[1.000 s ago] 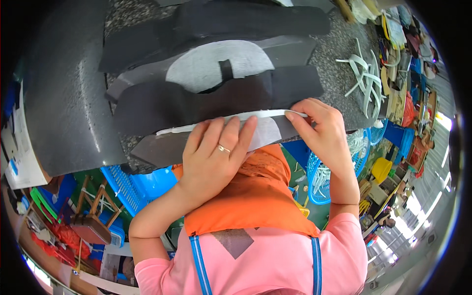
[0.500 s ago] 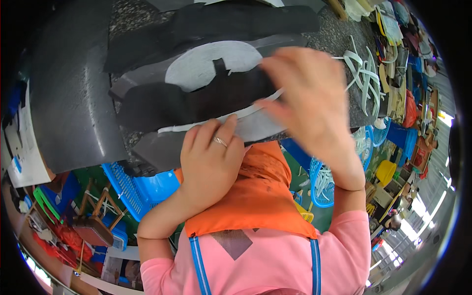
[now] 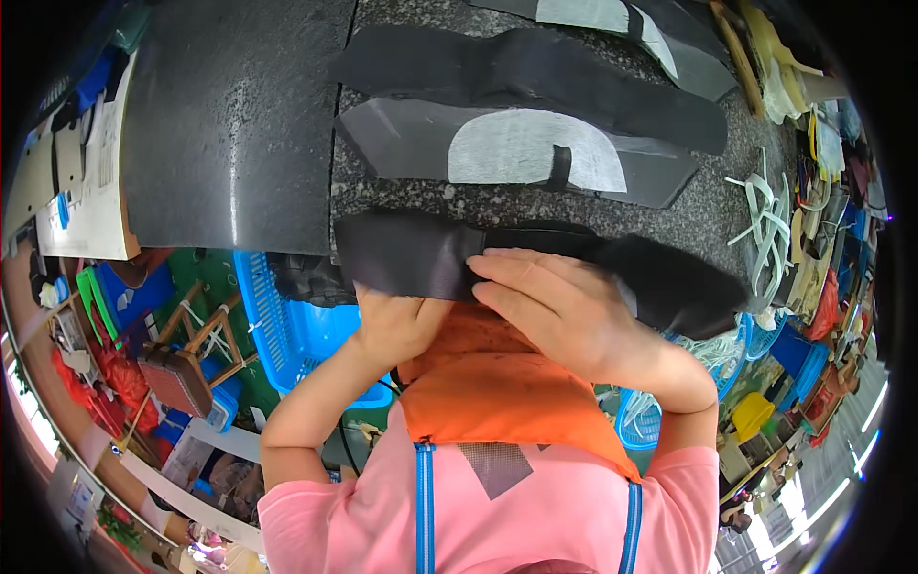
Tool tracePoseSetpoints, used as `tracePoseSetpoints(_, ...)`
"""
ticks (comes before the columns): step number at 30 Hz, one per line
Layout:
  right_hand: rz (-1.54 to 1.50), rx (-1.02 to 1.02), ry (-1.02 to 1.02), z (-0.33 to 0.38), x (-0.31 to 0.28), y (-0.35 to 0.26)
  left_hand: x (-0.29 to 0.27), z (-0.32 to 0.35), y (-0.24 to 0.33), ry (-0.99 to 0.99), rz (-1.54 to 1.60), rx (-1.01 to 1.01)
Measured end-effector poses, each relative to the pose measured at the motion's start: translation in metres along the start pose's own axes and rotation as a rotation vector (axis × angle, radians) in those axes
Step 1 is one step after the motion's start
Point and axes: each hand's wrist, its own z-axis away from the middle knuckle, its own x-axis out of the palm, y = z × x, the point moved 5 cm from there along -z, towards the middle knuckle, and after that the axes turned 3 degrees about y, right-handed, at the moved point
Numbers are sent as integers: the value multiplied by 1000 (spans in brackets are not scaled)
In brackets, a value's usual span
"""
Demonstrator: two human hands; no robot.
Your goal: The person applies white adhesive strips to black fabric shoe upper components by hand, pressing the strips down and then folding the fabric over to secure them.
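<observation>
A long black flexible piece, leather-like in its sheen, lies along the near edge of the stone work surface, its front bent toward me. My left hand grips this piece from below, with most of its fingers hidden under it. On top, my right hand rests with fingers stretched out and close together, tips on the middle of the piece near a fold; its thumb is hidden. Farther back lies a grey piece with a whitish half-oval patch and a small black tab. Another long black piece lies behind it.
A dark, shiny sheet covers the left of the stone surface. Pale strips lie tangled at its right edge. Blue baskets stand below on both sides. A wooden stool is at lower left.
The front black piece is now bent at the near edge, and its white strip no longer shows. My left hand went underneath; my right hand came down onto its middle. The view shifted.
</observation>
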Motion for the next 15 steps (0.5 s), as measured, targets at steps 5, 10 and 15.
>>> tracePoseSetpoints(5, 92, -100, -66, -2, 5, 1, -15, -7, -8, -118, 68, -131)
tracePoseSetpoints(10, 234, -188, -175, -9, 7, -3, -32, -27, -39, 34, 435, -317)
tracePoseSetpoints(15, 283, -134, -272, -21, 13, -4, -41, -31, -21, -369, -101, 189)
